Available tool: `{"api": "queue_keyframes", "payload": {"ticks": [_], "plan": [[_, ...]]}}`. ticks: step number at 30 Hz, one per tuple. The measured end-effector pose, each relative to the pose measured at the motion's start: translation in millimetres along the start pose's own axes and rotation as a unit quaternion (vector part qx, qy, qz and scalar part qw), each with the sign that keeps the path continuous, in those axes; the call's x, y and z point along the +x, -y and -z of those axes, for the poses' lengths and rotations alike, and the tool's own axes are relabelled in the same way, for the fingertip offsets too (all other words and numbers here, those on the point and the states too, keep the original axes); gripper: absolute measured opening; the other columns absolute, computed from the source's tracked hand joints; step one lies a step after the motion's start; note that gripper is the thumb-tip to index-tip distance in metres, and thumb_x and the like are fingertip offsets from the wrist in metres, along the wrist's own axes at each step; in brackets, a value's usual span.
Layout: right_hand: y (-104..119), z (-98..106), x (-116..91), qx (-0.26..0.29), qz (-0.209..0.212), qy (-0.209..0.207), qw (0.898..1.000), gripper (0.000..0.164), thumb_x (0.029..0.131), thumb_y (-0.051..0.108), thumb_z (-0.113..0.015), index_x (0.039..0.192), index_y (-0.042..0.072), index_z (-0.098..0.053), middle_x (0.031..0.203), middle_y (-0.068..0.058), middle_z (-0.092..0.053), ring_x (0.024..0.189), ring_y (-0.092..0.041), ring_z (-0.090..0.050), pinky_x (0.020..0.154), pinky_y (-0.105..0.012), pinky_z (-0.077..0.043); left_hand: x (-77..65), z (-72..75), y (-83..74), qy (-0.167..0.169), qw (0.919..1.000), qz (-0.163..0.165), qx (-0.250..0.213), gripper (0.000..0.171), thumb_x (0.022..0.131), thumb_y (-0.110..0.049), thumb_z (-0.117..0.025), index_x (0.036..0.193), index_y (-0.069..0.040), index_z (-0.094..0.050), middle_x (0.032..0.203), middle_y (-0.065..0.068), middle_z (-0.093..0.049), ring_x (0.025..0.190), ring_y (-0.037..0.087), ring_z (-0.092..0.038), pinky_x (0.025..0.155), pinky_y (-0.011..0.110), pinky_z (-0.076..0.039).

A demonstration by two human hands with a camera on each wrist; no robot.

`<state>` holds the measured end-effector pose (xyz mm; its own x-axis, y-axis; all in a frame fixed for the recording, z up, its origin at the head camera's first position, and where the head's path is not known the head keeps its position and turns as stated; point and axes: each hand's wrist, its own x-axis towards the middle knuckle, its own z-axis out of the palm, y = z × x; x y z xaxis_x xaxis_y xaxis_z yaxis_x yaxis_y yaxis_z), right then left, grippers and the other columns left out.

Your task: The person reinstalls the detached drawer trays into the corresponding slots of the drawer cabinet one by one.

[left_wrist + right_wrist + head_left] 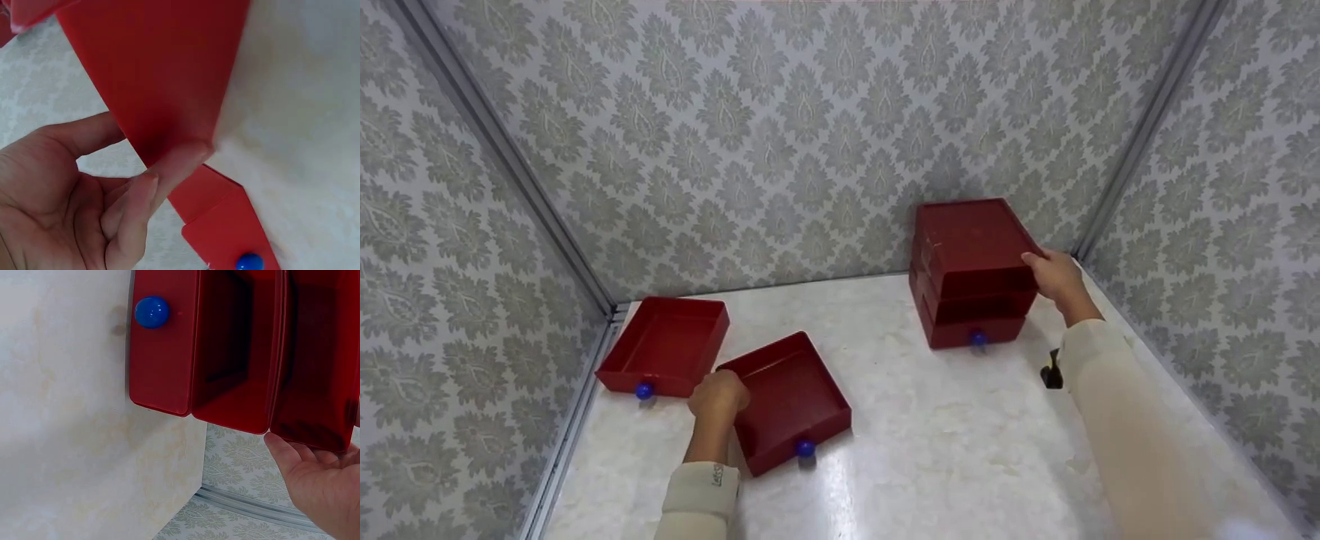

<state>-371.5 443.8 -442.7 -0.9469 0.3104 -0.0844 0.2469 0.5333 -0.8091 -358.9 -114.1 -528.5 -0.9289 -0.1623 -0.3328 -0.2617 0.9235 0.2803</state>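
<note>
A red stack of drawer compartments (975,232) stands at the back right against the wall. Its two upper bays are hollow, and the lowest holds a drawer with a blue knob (152,312). My right hand (1057,277) grips the right side of the top compartment near its front corner. To the left, a loose red drawer (791,401) lies angled on the table, blue knob towards me. At its left wall, my left hand (107,197) holds the edge between thumb and fingers. Another loose red drawer (664,341) sits farther left.
A small black object (1051,371) lies on the pale table (915,457), beside my right sleeve. Patterned wall panels (825,135) enclose the table at the back and both sides, with grey metal strips along the corners.
</note>
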Motion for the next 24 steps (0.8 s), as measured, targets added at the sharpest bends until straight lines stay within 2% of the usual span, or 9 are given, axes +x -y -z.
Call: {"api": "queue_keyframes", "payload": {"ticks": [3, 9, 13, 19, 24], "plan": [[0.0, -0.1, 0.5, -0.002, -0.003, 0.000, 1.000, 0.069, 0.107, 0.048, -0.038, 0.162, 0.009, -0.024, 0.163, -0.024, -0.032, 0.148, -0.042, -0.036, 0.117, -0.055, -0.037, 1.4, -0.7, 2.5, 0.019, 0.9998, -0.004, 0.007, 0.032, 0.090, -0.012, -0.064, 0.118, 0.004, -0.069, 0.105, 0.018, -0.069, 0.079, 0.024, -0.061, 0.066, 0.038, -0.056], [-0.8, 0.4, 2.3, 0.004, -0.012, 0.000, 1.000, 0.068, 0.107, 0.047, -0.039, 0.162, 0.009, -0.025, 0.163, -0.024, -0.034, 0.147, -0.041, -0.038, 0.116, -0.054, -0.039, 3.0, -1.7, 3.7, 0.015, 0.9997, -0.016, 0.006, 0.036, 0.090, -0.010, -0.065, 0.121, 0.007, -0.068, 0.113, 0.024, -0.070, 0.081, 0.028, -0.069, 0.063, 0.039, -0.058], [-0.1, -0.2, 2.6, 0.010, -0.012, 0.006, 1.000, 0.068, 0.107, 0.048, -0.039, 0.162, 0.010, -0.025, 0.161, -0.023, -0.037, 0.145, -0.039, -0.042, 0.114, -0.052, -0.042, 1.5, -0.2, -0.5, 0.020, 0.9996, -0.022, 0.002, 0.033, 0.089, -0.009, -0.066, 0.118, 0.007, -0.069, 0.110, 0.024, -0.070, 0.076, 0.029, -0.071, 0.060, 0.036, -0.057], [-0.4, -1.7, 2.3, 0.013, -0.009, -0.004, 1.000, 0.067, 0.107, 0.048, -0.038, 0.161, 0.010, -0.028, 0.158, -0.024, -0.042, 0.141, -0.038, -0.047, 0.112, -0.052, -0.044, -4.9, 1.1, -19.4, 0.025, 0.9990, -0.038, -0.007, 0.034, 0.091, -0.009, -0.065, 0.121, 0.006, -0.068, 0.099, 0.019, -0.069, 0.065, 0.024, -0.069, 0.053, 0.032, -0.054], [-1.2, -1.9, 2.7, 0.012, -0.010, -0.010, 1.000, 0.066, 0.107, 0.048, -0.039, 0.161, 0.010, -0.029, 0.157, -0.023, -0.043, 0.140, -0.038, -0.047, 0.111, -0.051, -0.045, -17.1, -6.5, -42.2, 0.022, 0.9966, -0.076, -0.023, 0.024, 0.091, -0.006, -0.064, 0.110, 0.005, -0.073, 0.095, 0.020, -0.071, 0.056, 0.023, -0.068, 0.048, 0.031, -0.053]]}}
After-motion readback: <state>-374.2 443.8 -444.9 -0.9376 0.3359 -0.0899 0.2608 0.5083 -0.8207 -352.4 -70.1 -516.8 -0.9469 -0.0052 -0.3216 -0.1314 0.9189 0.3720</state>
